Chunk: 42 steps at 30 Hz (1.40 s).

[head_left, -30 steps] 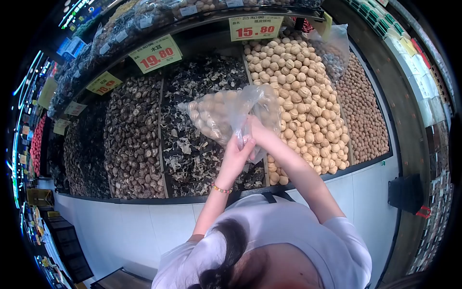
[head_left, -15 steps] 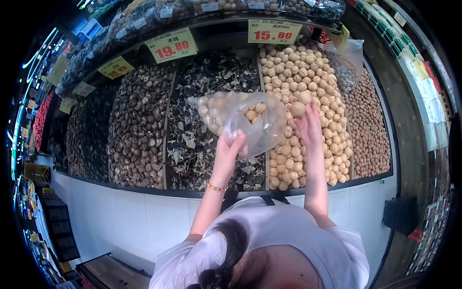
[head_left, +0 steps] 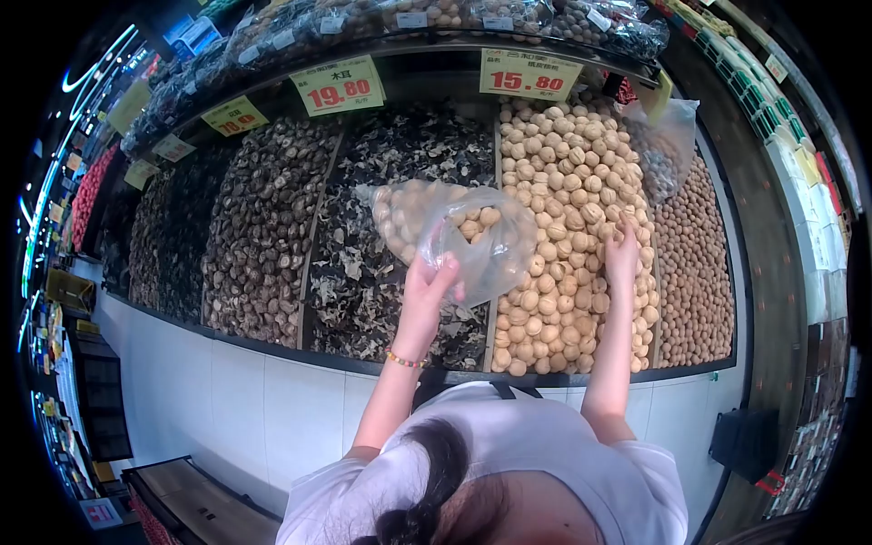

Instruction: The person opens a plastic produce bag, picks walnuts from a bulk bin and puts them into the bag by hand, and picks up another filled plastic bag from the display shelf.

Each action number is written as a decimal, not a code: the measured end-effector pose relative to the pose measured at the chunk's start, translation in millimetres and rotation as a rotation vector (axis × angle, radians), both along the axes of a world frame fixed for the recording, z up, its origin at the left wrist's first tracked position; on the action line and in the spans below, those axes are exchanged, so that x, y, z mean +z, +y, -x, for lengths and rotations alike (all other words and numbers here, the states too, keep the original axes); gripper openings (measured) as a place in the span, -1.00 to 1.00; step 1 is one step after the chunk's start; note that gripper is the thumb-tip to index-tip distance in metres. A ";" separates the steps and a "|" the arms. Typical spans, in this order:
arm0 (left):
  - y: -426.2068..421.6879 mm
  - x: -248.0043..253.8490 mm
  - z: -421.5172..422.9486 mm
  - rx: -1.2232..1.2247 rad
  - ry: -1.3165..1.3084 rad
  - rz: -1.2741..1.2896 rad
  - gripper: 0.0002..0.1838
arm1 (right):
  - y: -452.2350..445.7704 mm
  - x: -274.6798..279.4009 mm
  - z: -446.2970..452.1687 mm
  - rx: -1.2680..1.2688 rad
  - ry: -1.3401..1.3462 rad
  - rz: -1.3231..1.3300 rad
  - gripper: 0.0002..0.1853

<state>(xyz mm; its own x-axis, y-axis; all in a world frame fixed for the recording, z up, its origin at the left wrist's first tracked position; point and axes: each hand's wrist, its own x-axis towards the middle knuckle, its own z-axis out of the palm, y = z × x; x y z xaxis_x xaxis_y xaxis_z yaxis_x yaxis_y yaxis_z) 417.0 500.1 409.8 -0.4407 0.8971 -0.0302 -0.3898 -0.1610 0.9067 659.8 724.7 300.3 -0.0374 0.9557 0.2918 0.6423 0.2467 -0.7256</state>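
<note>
My left hand [head_left: 434,277] is closed on the gathered rim of a clear plastic bag [head_left: 518,241]. Walnuts [head_left: 409,213] fill the bag's far end, over the bin of dried black fungus [head_left: 350,300], and a few show through its mouth. To the right, my right hand [head_left: 622,252] reaches into a bin of loose, pale-shelled walnuts [head_left: 563,163]. Its fingertips are curled around a walnut on the pile; the fingers partly hide it.
Dried mushrooms [head_left: 263,227] lie in a bin to the left. Small brown nuts [head_left: 695,272] fill the bin at far right, below a hanging plastic bag [head_left: 668,136]. Price signs [head_left: 530,74] line the shelf edge above. A dark bag [head_left: 745,445] is at lower right.
My right hand has moved right, from beside the bag's mouth, where it had a walnut at its fingertips, onto the walnut pile. My left hand still holds the bag.
</note>
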 end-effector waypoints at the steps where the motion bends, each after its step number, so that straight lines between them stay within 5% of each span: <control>1: 0.3 -0.6 -0.7 0.003 0.007 -0.003 -0.42 | 0.3 1.1 1.1 0.008 0.036 0.031 -0.53; 7: 3.0 -1.6 -8.5 0.031 0.029 -0.008 -0.43 | -0.8 10.4 6.8 0.146 0.077 0.038 -0.57; 13: 5.0 -2.7 -16.0 0.063 0.018 -0.009 -0.43 | -15.9 -9.0 27.5 0.263 -0.413 -0.162 -0.57; 18: 3.6 1.3 -16.5 0.072 0.050 0.026 -0.40 | -29.4 41.8 48.8 0.259 0.170 -0.134 -0.67; 21: 2.4 2.7 -19.1 0.073 0.027 0.019 -0.36 | -43.5 77.2 72.8 0.635 0.428 0.126 -0.74; 23: 2.2 1.2 -19.6 0.074 0.044 0.019 -0.33 | -52.6 90.9 90.0 0.966 0.387 0.375 -0.78; 25: 2.2 -2.4 -18.9 0.059 0.051 0.026 -0.32 | -62.4 86.1 112.0 1.155 0.196 0.333 -0.75; 28: -0.2 -6.3 -17.5 0.029 0.033 0.028 -0.33 | -68.1 40.3 152.9 1.003 0.057 -0.040 -0.74; 31: -3.4 -5.5 -13.1 0.021 -0.001 -0.007 -0.38 | -60.7 40.2 173.5 0.942 0.126 0.194 -0.72; 34: -7.6 -4.1 -7.0 0.015 -0.017 -0.028 -0.37 | -49.1 31.1 186.1 0.918 -0.185 0.220 -0.64; 40: -8.4 -4.6 -4.0 -0.022 -0.009 -0.027 -0.33 | -41.9 16.1 191.2 0.868 -0.144 -0.305 -0.60; 42: -7.0 -7.2 -4.7 -0.048 -0.025 -0.029 -0.33 | -45.0 16.4 190.8 0.841 -0.197 -0.228 -0.59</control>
